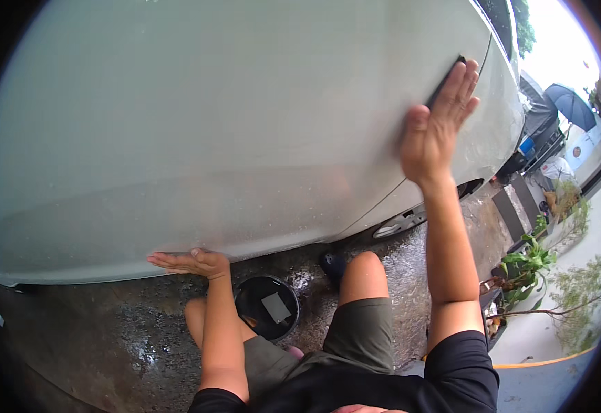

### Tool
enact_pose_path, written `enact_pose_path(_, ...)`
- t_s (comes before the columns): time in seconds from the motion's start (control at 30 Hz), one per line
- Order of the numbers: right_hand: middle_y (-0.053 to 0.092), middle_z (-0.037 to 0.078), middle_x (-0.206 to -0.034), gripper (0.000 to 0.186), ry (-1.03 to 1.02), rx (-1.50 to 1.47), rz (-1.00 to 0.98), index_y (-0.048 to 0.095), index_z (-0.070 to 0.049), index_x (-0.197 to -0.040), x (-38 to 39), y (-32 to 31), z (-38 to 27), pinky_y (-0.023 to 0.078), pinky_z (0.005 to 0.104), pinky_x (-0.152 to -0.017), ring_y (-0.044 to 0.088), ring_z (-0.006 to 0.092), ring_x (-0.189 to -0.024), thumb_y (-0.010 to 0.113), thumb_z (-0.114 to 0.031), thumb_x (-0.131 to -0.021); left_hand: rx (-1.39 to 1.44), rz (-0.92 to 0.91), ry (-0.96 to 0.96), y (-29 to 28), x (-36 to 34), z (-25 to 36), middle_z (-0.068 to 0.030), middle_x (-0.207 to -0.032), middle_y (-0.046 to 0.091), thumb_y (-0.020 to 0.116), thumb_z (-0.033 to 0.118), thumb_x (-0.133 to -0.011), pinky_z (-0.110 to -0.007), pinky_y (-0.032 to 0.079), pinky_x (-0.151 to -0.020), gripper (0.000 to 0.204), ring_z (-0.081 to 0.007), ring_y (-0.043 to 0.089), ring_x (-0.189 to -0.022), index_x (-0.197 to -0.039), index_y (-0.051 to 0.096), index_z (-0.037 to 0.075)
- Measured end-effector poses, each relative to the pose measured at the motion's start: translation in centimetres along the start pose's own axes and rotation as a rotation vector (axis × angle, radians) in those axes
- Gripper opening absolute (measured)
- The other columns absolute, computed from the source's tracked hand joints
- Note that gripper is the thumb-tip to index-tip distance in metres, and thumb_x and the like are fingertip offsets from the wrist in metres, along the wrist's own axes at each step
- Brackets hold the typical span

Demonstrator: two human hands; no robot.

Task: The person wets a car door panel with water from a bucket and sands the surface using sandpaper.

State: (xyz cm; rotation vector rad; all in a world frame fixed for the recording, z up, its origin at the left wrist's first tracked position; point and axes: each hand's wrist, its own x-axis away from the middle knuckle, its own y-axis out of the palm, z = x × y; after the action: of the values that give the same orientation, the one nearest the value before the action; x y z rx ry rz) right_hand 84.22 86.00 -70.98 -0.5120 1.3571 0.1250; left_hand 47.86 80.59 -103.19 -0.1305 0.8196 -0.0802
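A pale silver-grey car body panel [197,117] fills most of the view, wet in places and dulled toward its lower part. My right hand [438,127] reaches far up to the right, pressed along the panel with a flat dark pad [446,84] under it. Only the pad's black edge shows; the rest is hidden by palm and fingers. At the panel's lower edge my left hand [193,262] rests with fingers stretched out, touching the car and holding nothing visible. Between my knees stands a round black bucket [245,291], with a grey rectangle [276,308] showing inside it.
Wet concrete ground [142,337] lies under me. A car wheel [400,221] shows below the panel on the right. Potted plants [527,265] stand by a white wall [583,241]. Farther back are a dark umbrella [571,104] and covered items.
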Motion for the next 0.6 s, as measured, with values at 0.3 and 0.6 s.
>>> enact_pose_path(0.3, 0.016, 0.02, -0.175, 0.093, -0.26, 0.057, -0.216, 0.02, 0.001, -0.166, -5.7, 1.4, -12.2, -0.014, 0.0632, -0.124, 0.006, 0.0356, -0.163, 0.053, -0.052, -0.098, 0.018, 0.059, 0.048, -0.4, -0.2, -0.8, -0.0294, -0.173, 0.006, 0.025, 0.057, -0.108, -0.06, -0.002, -0.127, 0.086, -0.0427, 0.003, -0.162, -0.166, 0.011, -0.005)
enact_pose_path(0.6, 0.009, 0.022, -0.175, 0.084, 0.12, -0.049, -0.055, 0.016, 0.001, -0.167, -5.2, 3.1, -13.9, -0.012, 0.0578, -0.126, 0.0, 0.0377, -0.163, 0.041, -0.051, -0.106, 0.027, 0.057, 0.093, 0.7, 0.4, -0.7, -0.0275, -0.173, 0.008, 0.026, 0.058, -0.108, -0.06, 0.0, -0.127, 0.086, -0.0425, 0.003, -0.162, -0.166, 0.011, -0.003)
